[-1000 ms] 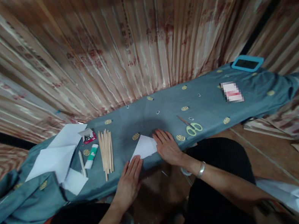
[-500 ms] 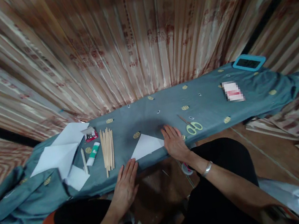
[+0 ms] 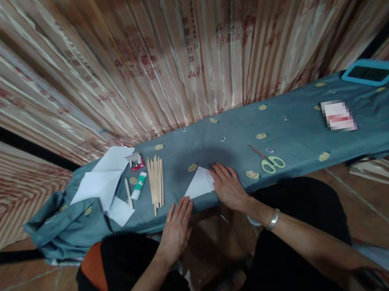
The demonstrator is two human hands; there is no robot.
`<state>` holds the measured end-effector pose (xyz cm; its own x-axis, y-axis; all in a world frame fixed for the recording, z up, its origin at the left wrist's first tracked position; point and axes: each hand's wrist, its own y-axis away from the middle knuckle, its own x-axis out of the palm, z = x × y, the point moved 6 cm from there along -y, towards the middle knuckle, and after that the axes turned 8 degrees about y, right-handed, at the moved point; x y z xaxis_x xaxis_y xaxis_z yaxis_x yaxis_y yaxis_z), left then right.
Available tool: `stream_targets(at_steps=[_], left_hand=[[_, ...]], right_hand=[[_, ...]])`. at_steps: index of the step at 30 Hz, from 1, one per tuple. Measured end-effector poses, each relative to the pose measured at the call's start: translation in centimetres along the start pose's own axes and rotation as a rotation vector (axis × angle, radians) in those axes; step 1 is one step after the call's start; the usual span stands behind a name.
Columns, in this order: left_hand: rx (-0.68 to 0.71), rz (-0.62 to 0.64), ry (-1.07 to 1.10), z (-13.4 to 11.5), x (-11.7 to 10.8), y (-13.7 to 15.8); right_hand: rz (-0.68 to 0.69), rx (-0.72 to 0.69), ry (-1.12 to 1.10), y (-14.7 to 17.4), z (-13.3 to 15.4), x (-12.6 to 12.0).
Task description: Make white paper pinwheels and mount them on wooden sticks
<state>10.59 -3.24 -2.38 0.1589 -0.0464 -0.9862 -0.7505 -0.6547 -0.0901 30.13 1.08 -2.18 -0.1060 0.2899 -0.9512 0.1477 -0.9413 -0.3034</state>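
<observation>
A white sheet of paper [image 3: 198, 184], folded to a roughly triangular shape, lies near the front edge of the cloth-covered table [image 3: 236, 125]. My left hand [image 3: 177, 226] is open, its outstretched fingertips at the paper's left corner. On the opposite side my right hand [image 3: 228, 185] lies open and palm down, with its fingers over the paper's right end, which they hide. To the right of that hand rests a pair of scissors [image 3: 272, 164] with yellow-green handles. A bundle of thin wooden sticks [image 3: 157, 182] sits left of the paper.
Farther left are a green-and-white glue stick [image 3: 139, 186], a white pen-like stick [image 3: 128, 193], a small red box [image 3: 136, 161] and several white sheets [image 3: 98, 185]. Right stand a blue-framed device [image 3: 372, 72] and a blurred card [image 3: 339, 116]. A curtain [image 3: 169, 44] hangs behind.
My hands have come closer together. The right one has moved leftward over the paper, so less of the sheet shows. The whole view has shifted, putting the table items farther right.
</observation>
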Motion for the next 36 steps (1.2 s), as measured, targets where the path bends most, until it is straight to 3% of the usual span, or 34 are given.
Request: stream_targets(at_steps=[5,9,18,30,36], left_hand=[[-0.002,-0.016,-0.03,0.0,0.1,-0.1],[-0.022,-0.027,-0.024,-0.2,0.1,0.0],[-0.078,-0.086,-0.023,-0.9,0.4,0.1],[-0.158,-0.052,0.033,-1.1,1.6,0.4],[-0.179,-0.036,0.071,-1.2,1.6,0.3]], right_hand=[[-0.028,0.124,0.084,2.1,-4.8,-0.4],[-0.041,0.159,0.112,2.9,-6.1,-0.4],[-0.041,0.133,-0.071,2.3,-5.9,-0.7],[-0.044,0.056,-0.267,1.0,-4.2,0.4],[-0.066,0.12,-0.307,0.9,-4.6,0.7]])
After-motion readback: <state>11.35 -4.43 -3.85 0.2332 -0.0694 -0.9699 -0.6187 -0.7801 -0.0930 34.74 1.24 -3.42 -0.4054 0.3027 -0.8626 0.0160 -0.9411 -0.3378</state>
